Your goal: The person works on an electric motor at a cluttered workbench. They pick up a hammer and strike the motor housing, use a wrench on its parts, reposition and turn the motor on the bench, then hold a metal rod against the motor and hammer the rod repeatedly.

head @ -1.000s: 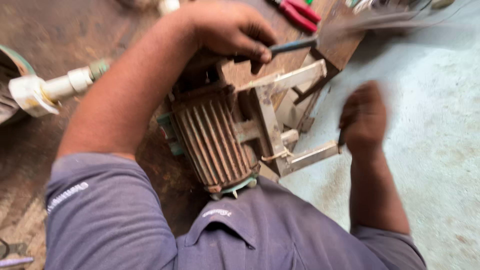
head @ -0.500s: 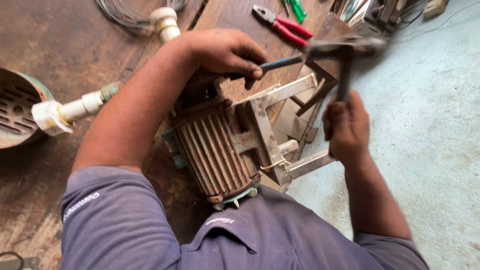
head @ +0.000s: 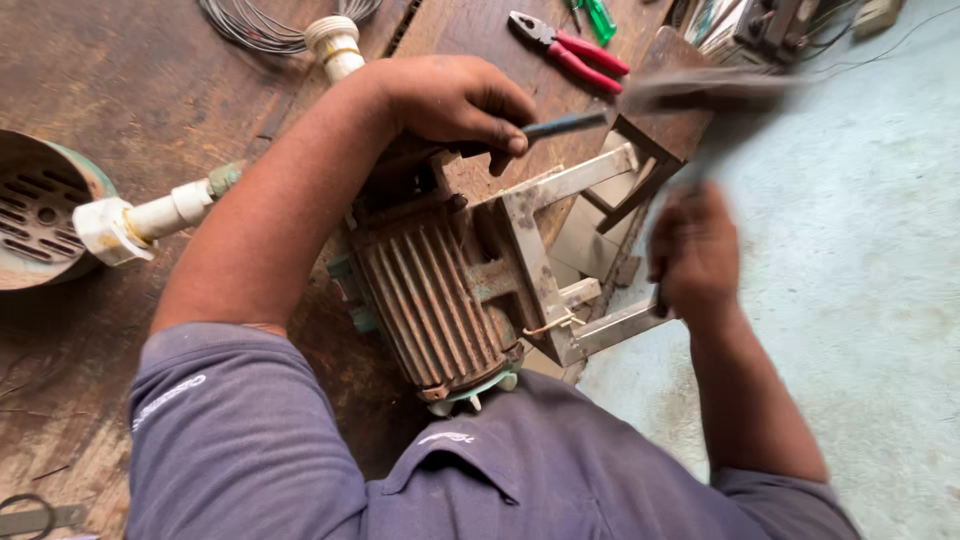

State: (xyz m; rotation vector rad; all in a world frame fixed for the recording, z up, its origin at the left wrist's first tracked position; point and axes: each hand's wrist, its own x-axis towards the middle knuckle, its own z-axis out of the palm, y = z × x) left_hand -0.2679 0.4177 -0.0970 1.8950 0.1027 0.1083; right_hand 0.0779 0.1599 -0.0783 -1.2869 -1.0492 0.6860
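A rusty ribbed electric motor (head: pixel 440 300) on a metal base frame (head: pixel 535 250) lies at the edge of a worn wooden bench, against my chest. My left hand (head: pixel 450 100) is closed around a dark blue chisel or punch (head: pixel 565 125), whose hidden tip rests at the far end of the motor. To the right of the frame, my right hand (head: pixel 695 255) grips a hammer handle. The hammer head (head: pixel 700 85) is a blur just beyond the free end of the chisel.
Red-handled pliers (head: pixel 570 45) and a green-handled tool (head: pixel 600 18) lie at the back of the bench. A wire coil (head: pixel 260 20), white pipe fittings (head: pixel 335 45), a white pipe (head: pixel 130 220) and a round vented cover (head: pixel 35 210) lie to the left. Pale floor (head: pixel 860 300) is on the right.
My right hand keeps swinging the hammer; its head moved from beside the chisel end to a blur above it. My left hand has stayed on the chisel. The view shifted slightly.
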